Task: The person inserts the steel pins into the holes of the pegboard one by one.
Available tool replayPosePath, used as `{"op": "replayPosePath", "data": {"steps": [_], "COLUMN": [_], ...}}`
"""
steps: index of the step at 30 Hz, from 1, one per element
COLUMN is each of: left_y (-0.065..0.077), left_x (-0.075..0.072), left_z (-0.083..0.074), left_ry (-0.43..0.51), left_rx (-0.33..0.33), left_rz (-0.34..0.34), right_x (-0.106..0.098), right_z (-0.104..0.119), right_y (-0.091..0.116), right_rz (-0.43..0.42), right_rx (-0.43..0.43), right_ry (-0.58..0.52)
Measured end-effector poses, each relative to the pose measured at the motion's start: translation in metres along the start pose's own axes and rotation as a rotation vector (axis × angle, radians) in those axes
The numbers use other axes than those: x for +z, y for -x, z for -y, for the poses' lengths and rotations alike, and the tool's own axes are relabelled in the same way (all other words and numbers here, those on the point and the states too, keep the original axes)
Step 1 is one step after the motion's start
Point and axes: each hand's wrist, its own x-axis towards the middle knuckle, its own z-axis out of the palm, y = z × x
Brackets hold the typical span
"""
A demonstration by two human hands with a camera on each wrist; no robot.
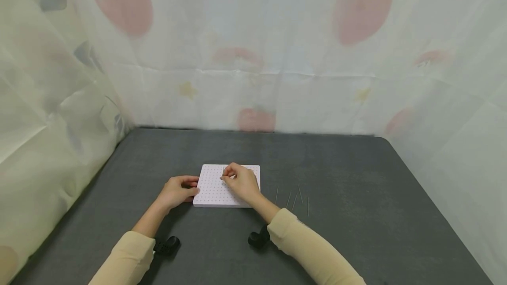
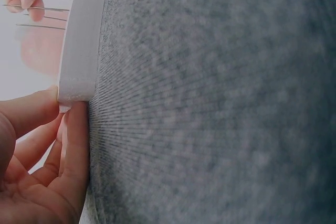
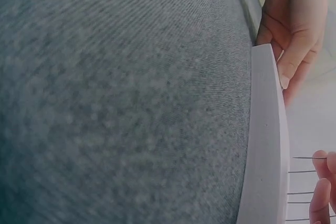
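A white pegboard (image 1: 210, 199) with a grid of small holes lies on the dark table. My left hand (image 1: 177, 192) holds its left edge, thumb at the top rim and fingers against the side, as the left wrist view shows. Over the middle of the board, my right hand (image 1: 242, 183) pinches a thin metal pin (image 3: 310, 158) between thumb and fingertips. The pin stands upright, its lower tip close over the board. Several other pins (image 2: 44, 27) stand upright in the board around the right fingertips; in the head view the right hand mostly hides them.
Several loose metal pins (image 1: 295, 201) lie on the grey table (image 1: 356, 214) to the right of the board. Black wrist-worn devices (image 1: 167, 246) sit under both forearms. Printed curtains (image 1: 301, 56) hang behind the table and along both sides.
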Motion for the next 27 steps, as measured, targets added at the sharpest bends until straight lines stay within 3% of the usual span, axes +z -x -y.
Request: {"op": "replayPosePath", "data": {"steps": [27], "left_y": [0.0007], "left_x": [0.0009], "left_z": [-0.0005], "left_ry": [-0.004], "left_rx": [-0.005], "left_rz": [-0.009], "right_x": [0.0053], "right_z": [0.0017], "right_y": [-0.0028], "right_rz": [-0.008], "right_rx": [0.032], "right_ry": [0.069]}}
